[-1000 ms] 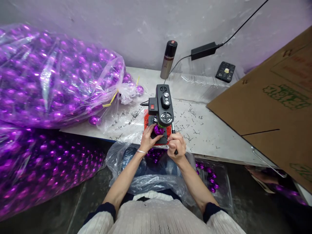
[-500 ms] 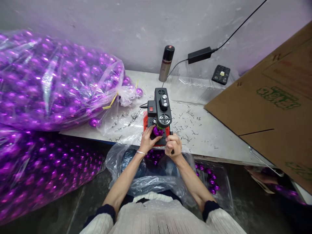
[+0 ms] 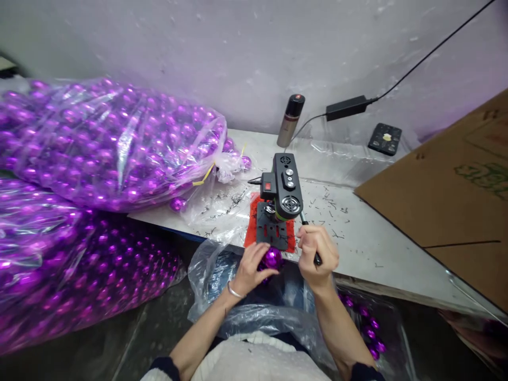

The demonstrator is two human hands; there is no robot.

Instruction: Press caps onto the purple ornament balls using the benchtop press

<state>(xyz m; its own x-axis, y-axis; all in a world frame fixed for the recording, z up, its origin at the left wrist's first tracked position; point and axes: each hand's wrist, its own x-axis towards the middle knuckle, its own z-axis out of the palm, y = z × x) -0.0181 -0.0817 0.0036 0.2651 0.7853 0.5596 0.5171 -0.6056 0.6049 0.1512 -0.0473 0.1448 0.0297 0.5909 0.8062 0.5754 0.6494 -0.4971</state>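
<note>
A shiny purple bauble (image 3: 273,258) sits between the thumb and fingers of my left hand (image 3: 248,271), just in front of the table edge. My right hand (image 3: 319,255) is wrapped round the black-gripped lever (image 3: 304,217) of a small black bench machine (image 3: 288,182) that looks like a mini drill press. Under its head, the slotted base plate (image 3: 271,233) carries no bauble and rests on a red sheet (image 3: 252,228). Clear plastic (image 3: 254,320) covers my lap, where more purple shows, partly hidden by my left hand.
Big clear bags (image 3: 119,143) of purple baubles fill the left side. A spray can (image 3: 291,120), a power adapter (image 3: 346,108) and a black box-like item (image 3: 384,138) stand by the wall. Dark shavings litter the white table (image 3: 365,238). A cardboard box (image 3: 444,201) leans in from the right.
My left hand has drawn the bauble from under the machine's head back towards me, past the base plate. My right hand stays on the lever, which has swung. The head view has shifted.
</note>
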